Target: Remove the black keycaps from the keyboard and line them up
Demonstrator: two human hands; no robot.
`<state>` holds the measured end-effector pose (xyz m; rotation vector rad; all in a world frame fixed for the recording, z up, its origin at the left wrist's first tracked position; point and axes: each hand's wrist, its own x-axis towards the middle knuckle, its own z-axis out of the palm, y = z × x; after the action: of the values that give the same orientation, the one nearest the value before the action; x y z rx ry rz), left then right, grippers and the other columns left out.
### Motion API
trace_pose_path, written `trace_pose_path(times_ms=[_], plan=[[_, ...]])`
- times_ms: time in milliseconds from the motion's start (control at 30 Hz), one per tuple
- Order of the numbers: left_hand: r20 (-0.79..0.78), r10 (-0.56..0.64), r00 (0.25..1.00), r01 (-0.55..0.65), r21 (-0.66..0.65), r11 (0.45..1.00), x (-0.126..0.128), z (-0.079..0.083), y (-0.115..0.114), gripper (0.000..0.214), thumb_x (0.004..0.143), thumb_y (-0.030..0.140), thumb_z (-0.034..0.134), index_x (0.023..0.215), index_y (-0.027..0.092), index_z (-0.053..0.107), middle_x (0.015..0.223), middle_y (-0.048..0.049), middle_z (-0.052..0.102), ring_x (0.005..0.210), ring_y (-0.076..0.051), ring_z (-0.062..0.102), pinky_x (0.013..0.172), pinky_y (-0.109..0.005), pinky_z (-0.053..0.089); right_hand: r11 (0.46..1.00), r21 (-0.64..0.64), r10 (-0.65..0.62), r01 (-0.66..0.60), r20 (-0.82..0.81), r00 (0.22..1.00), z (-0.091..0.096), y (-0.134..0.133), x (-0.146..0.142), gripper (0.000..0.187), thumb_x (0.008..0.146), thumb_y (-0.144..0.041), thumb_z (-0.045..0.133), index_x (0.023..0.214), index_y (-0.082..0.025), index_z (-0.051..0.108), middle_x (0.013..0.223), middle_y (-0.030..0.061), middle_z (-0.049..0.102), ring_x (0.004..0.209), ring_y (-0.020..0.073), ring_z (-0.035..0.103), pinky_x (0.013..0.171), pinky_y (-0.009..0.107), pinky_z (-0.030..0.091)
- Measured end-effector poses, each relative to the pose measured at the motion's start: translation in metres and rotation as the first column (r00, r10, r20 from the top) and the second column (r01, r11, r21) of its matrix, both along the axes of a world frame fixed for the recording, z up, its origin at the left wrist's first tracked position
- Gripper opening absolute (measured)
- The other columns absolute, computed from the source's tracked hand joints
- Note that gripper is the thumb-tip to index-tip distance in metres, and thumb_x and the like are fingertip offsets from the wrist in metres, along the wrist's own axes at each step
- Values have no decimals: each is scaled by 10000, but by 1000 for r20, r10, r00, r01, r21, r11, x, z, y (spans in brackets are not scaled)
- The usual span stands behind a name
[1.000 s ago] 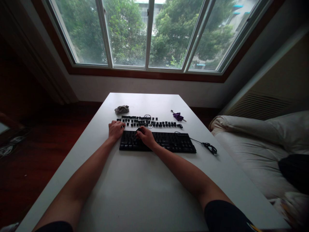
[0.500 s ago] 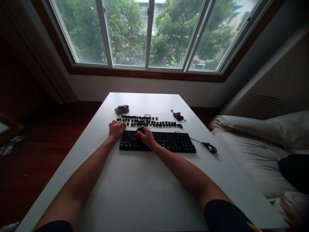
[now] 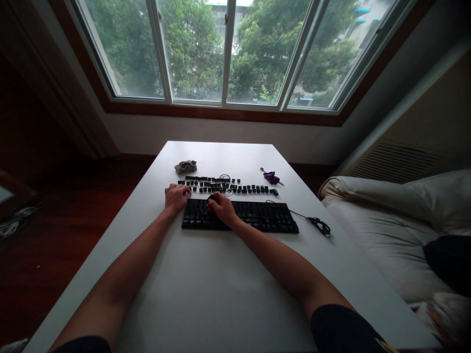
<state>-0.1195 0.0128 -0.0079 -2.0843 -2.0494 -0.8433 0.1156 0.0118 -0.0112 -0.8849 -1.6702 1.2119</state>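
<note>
A black keyboard [image 3: 257,215] lies across the middle of the white table [image 3: 206,289]. My left hand [image 3: 175,196] rests at the keyboard's far left corner with its fingers curled on the edge. Over the keyboard's left half, my right hand [image 3: 222,208] is closed round a small dark object I cannot make out. Just beyond the keyboard, several loose black keycaps [image 3: 228,185] lie in two rows on the table.
A crumpled grey cloth [image 3: 185,166] sits at the far left of the table and a purple tool [image 3: 271,177] at the far right. The keyboard's cable [image 3: 319,224] coils near the right edge. A pale sofa [image 3: 397,220] stands to the right, under a wide window [image 3: 228,49].
</note>
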Motion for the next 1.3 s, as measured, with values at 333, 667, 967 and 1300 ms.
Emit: trace_pose_path(times_ms=[333, 667, 967, 1300], plan=[[-7, -16, 1000, 16, -3, 1000, -1, -1, 0, 103, 855, 274, 609, 895, 288, 703, 1076, -22, 724, 1100, -295, 484, 925, -461, 305, 1000, 7, -17, 17, 10, 1000, -1, 0, -1, 171, 859, -390, 583, 908, -230, 549, 738, -13, 702, 619, 170, 684, 614, 280, 542], [-2, -26, 1000, 26, -19, 999, 0, 3, -2, 198, 863, 263, 588, 1006, 307, 719, 1136, -36, 703, 1125, -304, 474, 938, -470, 310, 1000, -2, -13, 13, 13, 1000, 3, -1, 0, 166, 861, -390, 582, 896, -232, 545, 736, -14, 701, 615, 170, 681, 614, 283, 545], [-9, -21, 1000, 20, -32, 999, 1, 3, -2, 229, 865, 269, 582, 1036, 311, 729, 1139, -56, 687, 1153, -311, 459, 962, -477, 312, 1000, 6, -22, 22, 43, 999, 6, -3, 0, 172, 861, -395, 581, 893, -229, 550, 742, -10, 700, 627, 172, 686, 631, 287, 546], [-21, -22, 1000, 22, -23, 999, 1, 3, -2, 205, 854, 260, 595, 1008, 311, 721, 1138, -47, 687, 1142, -304, 467, 943, -470, 324, 1000, 3, -4, 4, 16, 1000, 5, -3, 0, 170, 862, -392, 583, 901, -229, 549, 745, -9, 699, 626, 172, 683, 618, 284, 545]])
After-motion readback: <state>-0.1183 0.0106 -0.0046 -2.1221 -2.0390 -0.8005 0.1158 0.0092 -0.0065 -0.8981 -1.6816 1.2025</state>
